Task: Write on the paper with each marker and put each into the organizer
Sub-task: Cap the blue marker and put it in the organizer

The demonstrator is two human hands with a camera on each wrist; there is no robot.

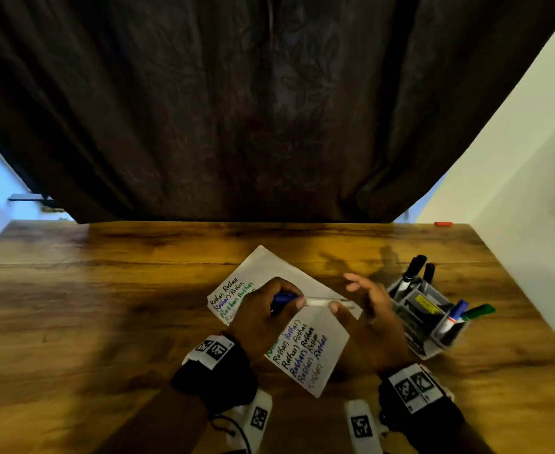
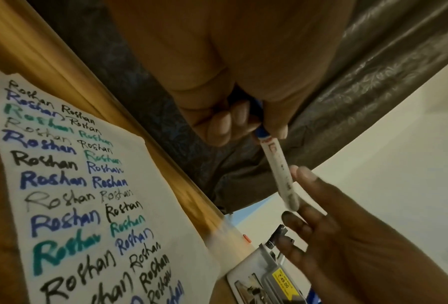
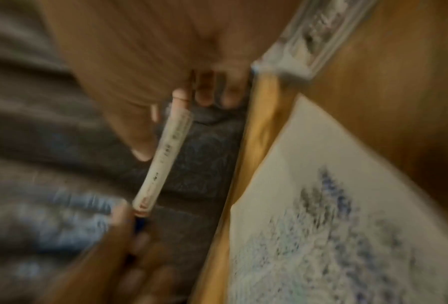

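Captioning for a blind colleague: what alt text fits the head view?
The left hand grips the blue-capped end of a white-barrelled marker and the right hand pinches its other end, above a white paper full of handwritten words. A grey organizer holding markers stands at right on the wooden table.

COUNTER LAYOUT: A sheet of paper (image 1: 305,355) lies at lower centre of the frame on the counter (image 1: 105,290), with the organizer (image 1: 438,335) just to its right. Three markers (image 1: 415,273) stand in the organizer's far end and two more (image 1: 456,316) lean out of its near end. Above the paper, a sixth marker (image 1: 322,302) spans from the left grip (image 1: 263,309) to the right grip (image 1: 367,309). Behind the counter a curtain (image 1: 269,109) fills the upper frame; a wall (image 1: 515,158) flanks the right edge.
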